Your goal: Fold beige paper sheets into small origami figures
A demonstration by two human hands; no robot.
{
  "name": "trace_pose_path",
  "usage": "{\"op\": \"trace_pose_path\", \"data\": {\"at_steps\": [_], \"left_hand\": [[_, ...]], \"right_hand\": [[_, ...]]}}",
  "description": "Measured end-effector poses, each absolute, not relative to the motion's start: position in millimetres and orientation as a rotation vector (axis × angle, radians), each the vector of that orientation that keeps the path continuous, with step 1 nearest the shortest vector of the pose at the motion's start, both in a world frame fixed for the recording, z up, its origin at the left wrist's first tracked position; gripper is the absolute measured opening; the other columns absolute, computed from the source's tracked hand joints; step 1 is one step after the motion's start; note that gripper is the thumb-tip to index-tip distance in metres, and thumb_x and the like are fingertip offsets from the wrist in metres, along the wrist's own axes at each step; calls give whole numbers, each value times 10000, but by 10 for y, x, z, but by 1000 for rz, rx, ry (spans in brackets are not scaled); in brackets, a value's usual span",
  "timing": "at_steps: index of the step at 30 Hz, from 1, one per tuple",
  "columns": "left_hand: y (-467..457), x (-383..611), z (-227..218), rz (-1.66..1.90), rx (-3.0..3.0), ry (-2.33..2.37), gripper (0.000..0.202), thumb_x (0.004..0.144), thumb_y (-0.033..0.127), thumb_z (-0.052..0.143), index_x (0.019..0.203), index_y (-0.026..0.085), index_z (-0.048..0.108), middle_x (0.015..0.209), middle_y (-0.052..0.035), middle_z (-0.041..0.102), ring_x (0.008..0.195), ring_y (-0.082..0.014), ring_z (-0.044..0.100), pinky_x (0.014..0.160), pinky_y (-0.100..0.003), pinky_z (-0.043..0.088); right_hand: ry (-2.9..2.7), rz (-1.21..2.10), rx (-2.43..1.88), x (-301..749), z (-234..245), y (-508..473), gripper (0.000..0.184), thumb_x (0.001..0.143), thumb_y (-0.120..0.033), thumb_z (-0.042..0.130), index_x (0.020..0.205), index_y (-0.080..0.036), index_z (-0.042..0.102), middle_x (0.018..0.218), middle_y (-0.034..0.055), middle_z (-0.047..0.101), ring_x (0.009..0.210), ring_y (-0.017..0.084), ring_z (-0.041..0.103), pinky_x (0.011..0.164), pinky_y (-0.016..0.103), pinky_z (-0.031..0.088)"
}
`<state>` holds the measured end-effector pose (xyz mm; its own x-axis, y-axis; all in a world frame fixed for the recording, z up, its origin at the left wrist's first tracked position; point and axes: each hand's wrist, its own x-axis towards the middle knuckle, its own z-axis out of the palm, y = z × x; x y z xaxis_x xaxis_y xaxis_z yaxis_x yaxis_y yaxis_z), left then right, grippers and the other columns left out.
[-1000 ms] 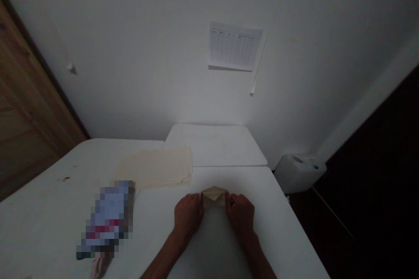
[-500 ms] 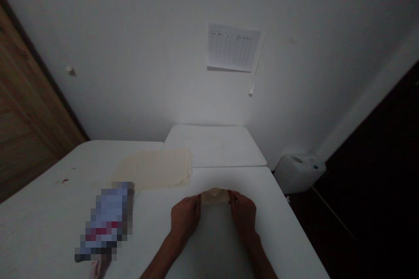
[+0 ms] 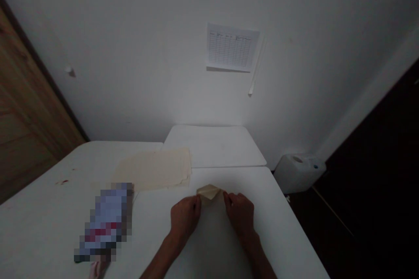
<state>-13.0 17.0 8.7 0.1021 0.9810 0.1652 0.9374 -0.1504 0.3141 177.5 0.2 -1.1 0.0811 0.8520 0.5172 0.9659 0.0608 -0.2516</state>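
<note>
Between my two hands is a small beige folded sheet (image 3: 208, 191), thin and creased, with a pointed flap facing me. I cannot tell whether it is paper, cloth or dough. My left hand (image 3: 185, 216) is closed, thumb and fingers pinching its left end. At its right corner, the closed fingers of my right hand (image 3: 241, 213) pinch the edge. Both hands are low over the white table (image 3: 216, 244). Further left lies a flat stack of similar beige sheets (image 3: 157, 168), with uneven layered edges.
A blurred-out blue and red item (image 3: 106, 222) lies on the table's left part. Behind the table, a printed chart (image 3: 231, 48) hangs on the wall. A white plastic canister (image 3: 297, 173) stands right of the table, and a wooden door (image 3: 26, 109) is at left.
My right hand has moved slightly left, towards the left hand. The folded sheet now shows a clearer pointed flap and looks narrower. The stack has not moved.
</note>
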Motion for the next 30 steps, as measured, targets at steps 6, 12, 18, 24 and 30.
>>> {"op": "trace_pose_path", "data": {"at_steps": [6,12,18,24,30], "left_hand": [[143,-108,218,669,1918,1952,546,958,409,296,642,164,668,625,-59,663,594,-181,601,529,-256,276],[55,-30,324,538,1870,1857,486,880,471,421,545,170,603,570,-35,604,554,-167,548,515,-258,249],[77,-107,441,643,1995,1702,401,816,564,507,758,184,622,686,-27,633,588,-168,549,543,-252,329],[317,-141,226,768,1861,1227,309,811,413,531,931,164,670,836,-28,671,615,-144,560,573,-238,390],[371,-113,60,792,1725,1178,420,815,468,471,676,121,662,596,-4,575,581,-157,515,517,-231,360]], "right_hand": [[-1540,127,-1731,1742,62,11,406,909,-490,476,696,-196,658,601,10,660,498,128,574,557,220,364],[-1340,426,-1565,1739,73,64,376,878,-473,486,808,-168,694,681,43,705,574,170,639,536,220,434],[-1503,412,-1621,1818,232,89,329,871,-399,492,828,-189,740,734,52,729,630,191,653,630,251,467],[-1597,530,-1489,1785,384,125,309,866,-384,506,849,-188,745,766,56,733,666,192,662,647,256,488],[-1507,769,-1430,1648,217,91,351,801,-426,606,986,-146,710,718,37,713,609,172,647,537,216,467]]}}
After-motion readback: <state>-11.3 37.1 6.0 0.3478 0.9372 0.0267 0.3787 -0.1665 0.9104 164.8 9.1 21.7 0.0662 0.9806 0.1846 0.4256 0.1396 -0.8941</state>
